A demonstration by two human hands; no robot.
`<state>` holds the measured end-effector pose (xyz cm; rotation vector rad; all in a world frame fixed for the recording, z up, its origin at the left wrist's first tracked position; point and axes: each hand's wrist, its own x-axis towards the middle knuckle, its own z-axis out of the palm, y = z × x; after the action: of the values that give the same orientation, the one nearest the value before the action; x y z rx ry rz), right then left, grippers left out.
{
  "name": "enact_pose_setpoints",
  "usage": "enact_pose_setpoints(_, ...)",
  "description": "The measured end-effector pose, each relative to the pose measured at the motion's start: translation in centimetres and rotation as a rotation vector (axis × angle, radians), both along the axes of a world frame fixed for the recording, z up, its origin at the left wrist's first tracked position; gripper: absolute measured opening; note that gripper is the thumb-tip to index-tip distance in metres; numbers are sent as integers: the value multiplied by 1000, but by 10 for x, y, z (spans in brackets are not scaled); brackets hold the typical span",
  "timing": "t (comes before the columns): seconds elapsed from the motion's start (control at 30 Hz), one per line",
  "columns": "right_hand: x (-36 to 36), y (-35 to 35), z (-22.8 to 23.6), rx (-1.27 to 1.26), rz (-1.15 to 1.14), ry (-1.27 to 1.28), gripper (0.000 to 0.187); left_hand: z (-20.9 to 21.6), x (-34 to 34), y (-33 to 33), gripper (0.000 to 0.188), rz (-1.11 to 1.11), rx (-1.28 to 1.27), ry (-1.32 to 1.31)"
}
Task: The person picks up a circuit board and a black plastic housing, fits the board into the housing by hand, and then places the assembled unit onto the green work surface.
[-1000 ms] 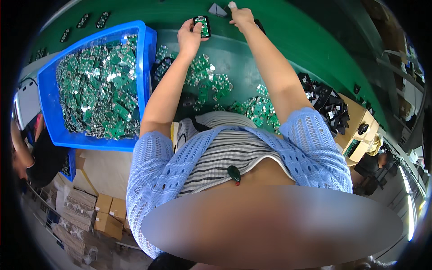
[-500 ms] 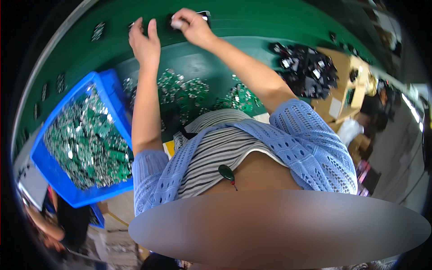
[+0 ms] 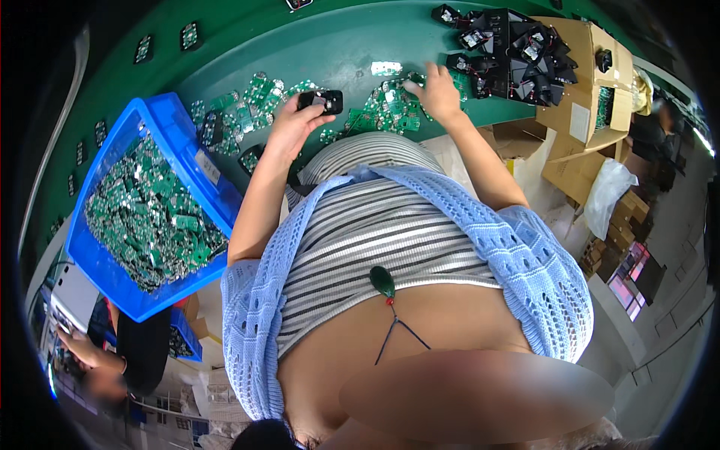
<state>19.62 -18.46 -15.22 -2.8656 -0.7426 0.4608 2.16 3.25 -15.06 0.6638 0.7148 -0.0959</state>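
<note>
My left hand (image 3: 291, 127) holds a small black plastic housing (image 3: 321, 100) just above the green table (image 3: 337, 41), near its front edge. My right hand (image 3: 435, 91) rests with spread fingers on a loose pile of small green circuit boards (image 3: 390, 109) lying on the table. More green boards (image 3: 255, 94) are scattered to the left of the left hand.
A blue bin (image 3: 154, 202) full of green circuit boards stands at my left. A heap of black housings (image 3: 517, 52) sits at the right on cardboard boxes (image 3: 592, 82). Another person (image 3: 112, 352) works at the lower left. A raised green belt (image 3: 225, 22) carries single boards.
Both hands have come back from the far belt to the near table edge. The left hand now holds a black housing and the right has dropped onto the board pile. The view swung right.
</note>
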Motion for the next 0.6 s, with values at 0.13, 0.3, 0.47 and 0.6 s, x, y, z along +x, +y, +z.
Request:
enact_pose_setpoints(0.13,0,-20,-19,-137,-51,153,61,-3,-13,-19,26,20,101,106)
enact_pose_setpoints(0.3,-14,-2,-44,236,150,17,39,12,-20,-25,26,-4,246,102)
enact_pose_setpoints(0.47,-10,13,-45,533,19,168,22,41,-9,-33,25,45,137,35)
enact_pose_setpoints(0.6,-16,29,4,1091,-265,794,8,57,-9,-24,36,45,-123,-229)
